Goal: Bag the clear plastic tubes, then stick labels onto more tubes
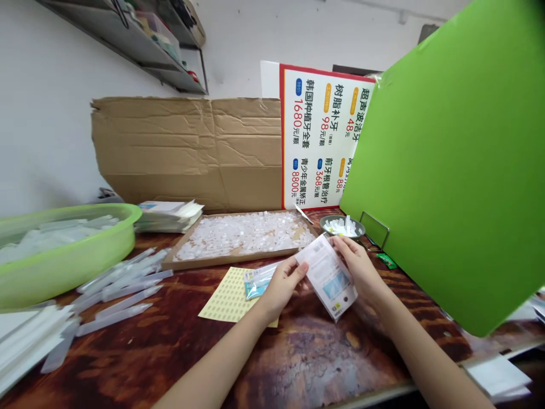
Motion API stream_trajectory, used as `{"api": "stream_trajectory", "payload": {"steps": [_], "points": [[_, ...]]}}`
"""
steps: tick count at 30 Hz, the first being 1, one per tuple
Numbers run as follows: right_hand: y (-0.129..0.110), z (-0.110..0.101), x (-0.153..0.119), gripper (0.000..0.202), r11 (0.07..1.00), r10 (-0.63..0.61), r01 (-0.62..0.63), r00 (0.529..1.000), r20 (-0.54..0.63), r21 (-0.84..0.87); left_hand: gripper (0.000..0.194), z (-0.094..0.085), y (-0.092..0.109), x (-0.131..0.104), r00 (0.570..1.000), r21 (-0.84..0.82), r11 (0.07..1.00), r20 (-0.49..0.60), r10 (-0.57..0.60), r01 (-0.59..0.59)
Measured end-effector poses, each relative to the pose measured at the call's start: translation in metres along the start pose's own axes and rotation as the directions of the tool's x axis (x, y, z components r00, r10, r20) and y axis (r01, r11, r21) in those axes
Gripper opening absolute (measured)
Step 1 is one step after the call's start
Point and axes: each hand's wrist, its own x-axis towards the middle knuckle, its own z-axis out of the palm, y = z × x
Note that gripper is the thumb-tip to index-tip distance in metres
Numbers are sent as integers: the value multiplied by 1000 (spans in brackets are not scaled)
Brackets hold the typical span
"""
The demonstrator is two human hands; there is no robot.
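Observation:
A white printed packet [330,275] is tilted above the table in front of me. My left hand [281,284] pinches its left edge between thumb and fingers. At the packet's upper right edge, my right hand [357,264] grips with its fingers closed; part of that hand is behind the packet. Just beyond my left hand lies a clear packet with a blue printed end [255,288], partly covered by the hand. It rests on a pale yellow sheet of small stickers [219,298].
A shallow cardboard tray [204,262] holds many small clear pieces. Behind my right hand stands a bowl [361,228] of white pieces. Translucent tubes [123,289], a green basin [123,238] and paper stacks [166,218] are leftward. A green board [451,165] rises at right.

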Motion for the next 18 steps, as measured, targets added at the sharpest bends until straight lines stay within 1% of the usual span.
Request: {"api": "stream_trajectory", "payload": {"steps": [2, 4, 6, 9, 12, 13, 14, 15, 16, 17, 18], "points": [[-3, -3, -1, 33, 995, 100, -101, 991, 88, 15, 42, -4, 1, 2, 997, -5, 999, -50, 52, -53], [-7, -7, -3, 31, 977, 199, -211, 957, 211, 39, 42, -9, 3, 4, 994, -1, 997, -80, 77, -77], [-12, -10, -5, 30, 962, 234, -264, 928, 291, 69, 42, -13, 5, 5, 992, 6, 996, -87, 87, -87], [-14, -14, -5, 25, 956, 227, -275, 916, 331, 106, 41, -17, 8, 6, 991, 17, 994, -86, 105, -104], [-9, -14, -1, 25, 952, 243, -286, 923, 298, 107, 39, -17, 9, 4, 992, 25, 994, -67, 108, -106], [-6, -14, 1, 24, 959, 242, -272, 933, 266, 84, 37, -15, 9, 3, 994, 23, 995, -42, 99, -98], [-4, -14, 2, 23, 973, 217, -229, 951, 221, 30, 36, -14, 9, 2, 996, 22, 996, 1, 84, -84], [-2, -13, 3, 21, 987, 152, -141, 974, 170, -75, 33, -12, 8, 1, 996, 29, 998, 59, 61, -63], [0, -12, 4, 19, 977, 53, -25, 990, 128, -212, 30, -11, 9, -1, 991, 48, 998, 128, 33, -39], [1, -11, 5, 17, 933, -58, 91, 993, 104, -348, 27, -12, 9, -1, 981, 84, 996, 196, 3, -20], [1, -11, 5, 16, 864, -169, 196, 981, 99, -465, 24, -13, 11, -1, 972, 129, 992, 233, -22, -8]]}}
